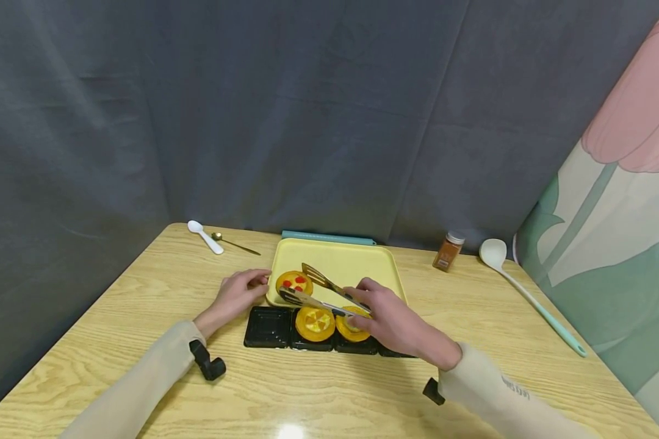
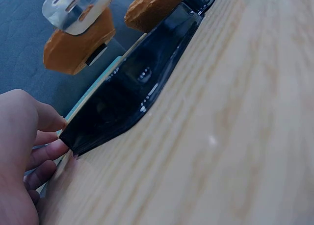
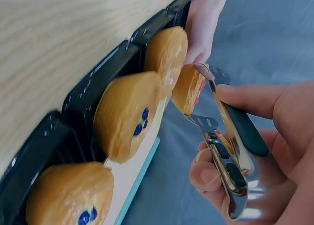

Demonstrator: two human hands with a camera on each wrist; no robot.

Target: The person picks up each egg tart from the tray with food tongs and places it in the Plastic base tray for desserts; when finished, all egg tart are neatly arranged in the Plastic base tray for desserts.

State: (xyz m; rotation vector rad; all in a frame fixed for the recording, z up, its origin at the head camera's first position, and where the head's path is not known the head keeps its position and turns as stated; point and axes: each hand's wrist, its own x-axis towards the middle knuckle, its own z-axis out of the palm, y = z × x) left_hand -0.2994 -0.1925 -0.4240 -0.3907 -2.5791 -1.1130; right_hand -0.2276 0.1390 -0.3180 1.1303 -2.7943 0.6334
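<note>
Metal tongs (image 1: 321, 292) gripped in the right hand (image 1: 395, 323) close around a red-dotted orange tart (image 1: 294, 283) at the yellow plastic tray's (image 1: 362, 259) near-left corner, while the left hand (image 1: 238, 292), fingers relaxed, steadies that edge.

Beside the black tray (image 1: 267, 327), a yellow tray (image 1: 357, 259) is seen, and an orange tart (image 1: 294, 283) is dotted with red.

A staged recording corner is suggested rather than a real kitchen: a wooden table (image 1: 307, 390) is enclosed by a grey cloth backdrop (image 1: 307, 122) beyond the fingers and a tulip-printed curtain (image 1: 626, 183) to their right.
</note>
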